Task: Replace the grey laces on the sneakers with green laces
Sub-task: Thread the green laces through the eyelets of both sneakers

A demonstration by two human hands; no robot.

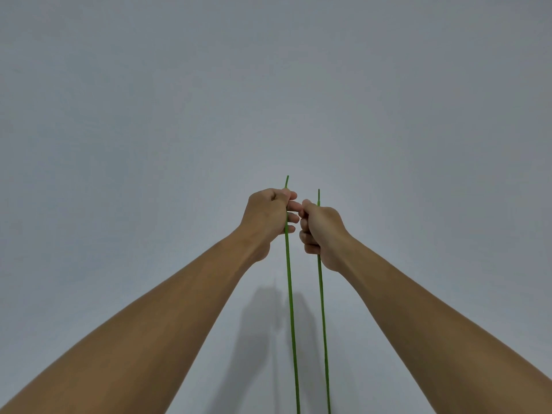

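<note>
Fingers of left hand (268,216), right hand (321,231) pinch taut green laces (291,309); grey wall (268,85) behind.

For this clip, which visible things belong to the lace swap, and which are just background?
Belongs to the job:
- left green lace strand, gripped by the left hand
- right green lace strand, gripped by the right hand

Background:
- plain grey wall

No sneakers or grey laces in view.

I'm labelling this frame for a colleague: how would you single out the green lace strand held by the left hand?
Start at the pale grey wall, where two raised hands meet mid-frame. The left hand grips the left strand. Its tip pokes higher than that of the right strand, held by the right hand.
</note>
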